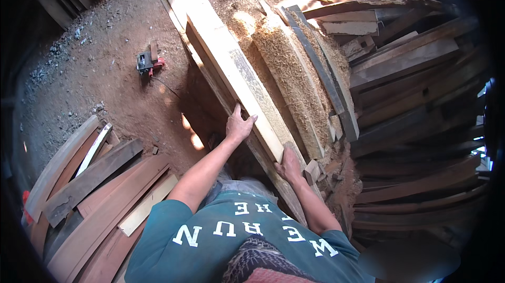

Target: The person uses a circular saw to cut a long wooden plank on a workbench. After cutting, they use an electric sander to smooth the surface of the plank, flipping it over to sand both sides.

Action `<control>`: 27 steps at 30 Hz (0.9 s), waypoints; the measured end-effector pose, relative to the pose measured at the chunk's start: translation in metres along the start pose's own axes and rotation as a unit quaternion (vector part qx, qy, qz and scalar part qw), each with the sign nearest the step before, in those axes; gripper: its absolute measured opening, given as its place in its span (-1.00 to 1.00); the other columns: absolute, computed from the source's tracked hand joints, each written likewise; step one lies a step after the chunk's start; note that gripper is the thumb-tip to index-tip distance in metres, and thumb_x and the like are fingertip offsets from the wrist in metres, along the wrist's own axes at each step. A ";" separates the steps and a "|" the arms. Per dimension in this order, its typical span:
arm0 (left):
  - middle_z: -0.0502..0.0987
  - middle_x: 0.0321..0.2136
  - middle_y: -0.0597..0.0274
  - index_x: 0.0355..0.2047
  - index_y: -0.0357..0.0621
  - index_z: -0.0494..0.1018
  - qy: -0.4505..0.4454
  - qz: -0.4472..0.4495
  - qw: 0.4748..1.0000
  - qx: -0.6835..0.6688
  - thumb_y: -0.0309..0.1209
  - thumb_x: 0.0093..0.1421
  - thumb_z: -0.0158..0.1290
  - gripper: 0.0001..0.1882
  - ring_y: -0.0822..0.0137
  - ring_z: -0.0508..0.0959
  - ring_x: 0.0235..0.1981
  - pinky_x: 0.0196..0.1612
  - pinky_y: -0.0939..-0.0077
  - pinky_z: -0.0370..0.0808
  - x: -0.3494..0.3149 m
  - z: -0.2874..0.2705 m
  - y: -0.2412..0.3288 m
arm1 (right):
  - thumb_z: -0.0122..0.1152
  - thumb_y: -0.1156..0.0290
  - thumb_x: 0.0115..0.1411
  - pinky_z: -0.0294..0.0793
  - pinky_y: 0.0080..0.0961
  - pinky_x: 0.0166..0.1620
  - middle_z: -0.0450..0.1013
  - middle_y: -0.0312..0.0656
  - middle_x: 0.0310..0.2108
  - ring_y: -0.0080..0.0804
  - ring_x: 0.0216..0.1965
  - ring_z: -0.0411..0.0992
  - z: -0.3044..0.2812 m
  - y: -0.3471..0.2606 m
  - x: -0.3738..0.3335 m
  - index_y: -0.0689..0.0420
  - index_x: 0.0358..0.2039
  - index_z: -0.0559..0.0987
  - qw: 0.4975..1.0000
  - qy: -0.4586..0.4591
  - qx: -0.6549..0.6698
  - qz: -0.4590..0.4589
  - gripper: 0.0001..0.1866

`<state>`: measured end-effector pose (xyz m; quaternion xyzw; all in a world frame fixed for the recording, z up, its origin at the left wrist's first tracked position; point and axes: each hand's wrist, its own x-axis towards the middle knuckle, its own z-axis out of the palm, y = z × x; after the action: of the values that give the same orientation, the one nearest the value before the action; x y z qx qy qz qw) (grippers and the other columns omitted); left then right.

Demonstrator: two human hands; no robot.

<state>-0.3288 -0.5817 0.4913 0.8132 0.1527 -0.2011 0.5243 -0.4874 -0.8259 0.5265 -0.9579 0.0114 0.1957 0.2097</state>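
Evidently for steadiness, the pale plank (238,86) lies lengthwise on the bench (294,200) at centre frame, the left hand's (240,126) grip pinching its left edge (thumb on top), the right hand's (290,166) clasping its lower end.

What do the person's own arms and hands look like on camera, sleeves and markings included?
The left hand and right hand are bare, with no gloves, watch or bracelet visible. Both forearms are uncovered. The short sleeves are plain teal-green, part of a shirt with white block lettering.
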 end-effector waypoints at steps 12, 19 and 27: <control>0.41 0.39 -0.23 0.42 -0.45 0.30 -0.026 0.061 0.998 0.017 -0.03 0.42 0.22 -0.18 0.11 0.47 0.37 0.40 0.32 0.39 -0.019 -0.014 -0.051 | 0.50 0.20 0.18 0.39 -0.01 0.37 0.40 0.27 0.27 0.23 0.31 0.38 -0.005 0.063 -0.094 0.24 0.41 0.27 0.973 0.101 0.177 0.109 -0.11; 0.44 0.33 -0.40 0.34 -0.54 0.36 -0.375 -0.151 0.881 0.245 0.16 0.42 0.08 -0.10 -0.15 0.41 0.42 0.45 0.19 0.33 -0.169 0.006 -0.246 | 0.50 0.18 0.08 0.39 0.08 0.33 0.44 0.17 0.22 0.23 0.26 0.38 -0.047 0.204 -0.349 0.18 0.35 0.38 0.897 0.149 -0.004 0.416 -0.15; 0.41 0.35 -0.39 0.42 -0.48 0.28 -0.362 -0.074 0.868 0.332 -0.12 0.39 0.15 -0.22 -0.09 0.41 0.43 0.44 0.25 0.34 -0.236 0.076 -0.222 | 0.31 0.51 0.04 0.55 -0.06 0.14 0.62 0.17 0.02 0.18 0.11 0.56 0.031 0.326 -0.519 0.10 0.13 0.64 0.894 0.024 0.121 0.430 -0.45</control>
<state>-0.6491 -0.5707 0.4023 0.7957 -0.0636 -0.5587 0.2254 -1.0119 -1.1416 0.5685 -0.8309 0.4509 0.2412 0.2194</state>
